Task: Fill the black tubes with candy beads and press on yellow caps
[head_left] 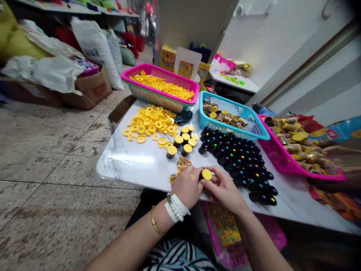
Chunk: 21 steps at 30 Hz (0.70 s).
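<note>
Between my two hands, close to the table's front edge, is a small black tube with a round yellow cap (207,174), cap facing up. My left hand (187,185) closes on it from the left, and my right hand (224,187) grips it from the right with thumb and fingers. Most of the tube's body is hidden by fingers. Beside my left hand lie yellow printed labels (184,163). Further back stand several black tubes with yellow caps (178,140). To the right, many black tubes with coloured dots on their ends (235,154) lie in rows.
Loose yellow ring-shaped pieces (150,122) are heaped on the white table (118,160), by a dark cloth-like item (184,117). Behind stands a pink basket (194,98) of yellow pieces. A blue basket (261,130) and a pink basket (278,163) hold wrapped tubes.
</note>
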Each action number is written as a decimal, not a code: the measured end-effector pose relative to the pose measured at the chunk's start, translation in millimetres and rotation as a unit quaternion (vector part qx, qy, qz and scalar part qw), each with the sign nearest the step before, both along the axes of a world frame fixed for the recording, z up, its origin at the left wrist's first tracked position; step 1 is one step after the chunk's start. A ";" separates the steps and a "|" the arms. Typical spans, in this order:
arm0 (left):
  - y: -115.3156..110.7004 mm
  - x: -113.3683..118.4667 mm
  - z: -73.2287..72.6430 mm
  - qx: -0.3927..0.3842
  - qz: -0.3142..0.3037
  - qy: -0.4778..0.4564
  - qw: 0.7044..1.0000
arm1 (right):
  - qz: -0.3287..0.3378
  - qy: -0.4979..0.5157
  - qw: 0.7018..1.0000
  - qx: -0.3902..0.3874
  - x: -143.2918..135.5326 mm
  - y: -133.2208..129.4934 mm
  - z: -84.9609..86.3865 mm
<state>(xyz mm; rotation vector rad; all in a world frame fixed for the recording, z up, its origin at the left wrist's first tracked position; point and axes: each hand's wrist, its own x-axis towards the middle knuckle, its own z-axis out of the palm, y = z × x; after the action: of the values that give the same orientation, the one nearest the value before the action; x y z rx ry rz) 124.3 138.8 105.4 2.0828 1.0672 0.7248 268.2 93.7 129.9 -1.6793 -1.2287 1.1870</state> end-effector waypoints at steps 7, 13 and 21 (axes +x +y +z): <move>-6.8 -7.9 1.2 0.003 0.101 -0.218 0.971 | -0.067 -0.185 0.973 0.120 -12.5 32.9 -3.7; -10.2 -29.3 2.9 -0.053 0.123 -0.374 0.918 | -0.091 -0.253 0.952 0.148 -6.1 36.3 -1.8; 15.4 -42.2 21.9 -0.375 0.084 -0.595 0.706 | -0.091 -0.557 0.799 0.209 -2.6 71.7 -3.6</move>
<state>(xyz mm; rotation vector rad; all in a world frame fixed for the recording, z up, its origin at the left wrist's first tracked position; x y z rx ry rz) 82.1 154.2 127.2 0.5168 0.5632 1.1909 265.6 165.4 126.2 -2.0809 -1.7350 -0.3567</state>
